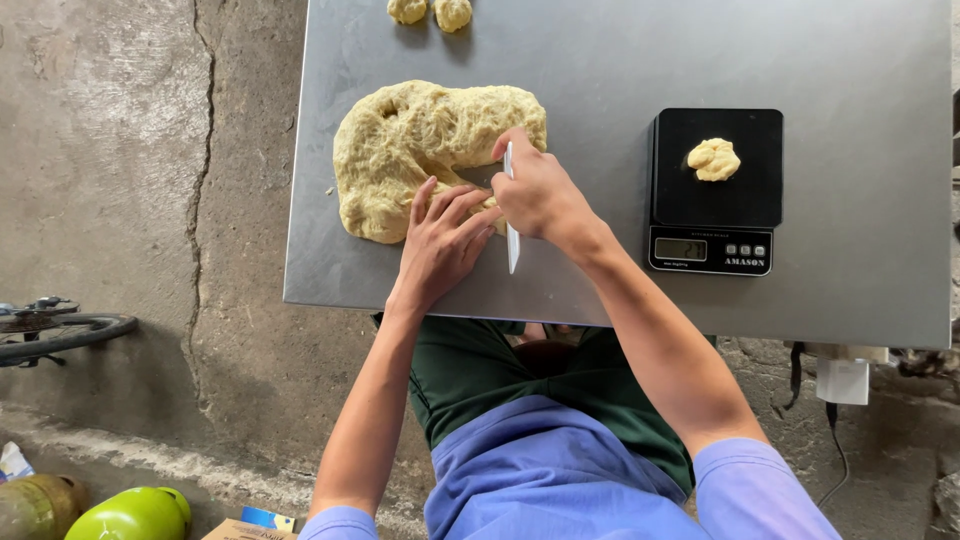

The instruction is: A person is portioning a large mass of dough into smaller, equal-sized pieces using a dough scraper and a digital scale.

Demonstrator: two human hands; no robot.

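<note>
Seen from above, a person stands at a grey metal worktop (620, 70) set over a cracked concrete floor (140, 200). A large, rough mass of pale yellow dough (420, 140) lies on the worktop — every place below is told from it.

The left hand (440, 245) rests at the dough's near edge, its fingers (450, 210) spread slightly apart and pressing flat on the dough. The right hand (540, 195) sits at the dough's near right side, its fingers curled tight around a thin white scraper (512, 245). The scraper stands on edge, its blade running toward the person, its far end touching the dough between the two hands.

Well to the right of the dough stands a black kitchen scale (715, 190) with a small lump of dough (714, 160) on its platform. Beyond the dough, at the far edge of the worktop, lie two small dough balls (430, 12) — just beside each other.

Left of the dough, off the worktop, part of a bicycle wheel (60, 330) shows on the floor, and nearer the person a green gas cylinder (130, 515).
</note>
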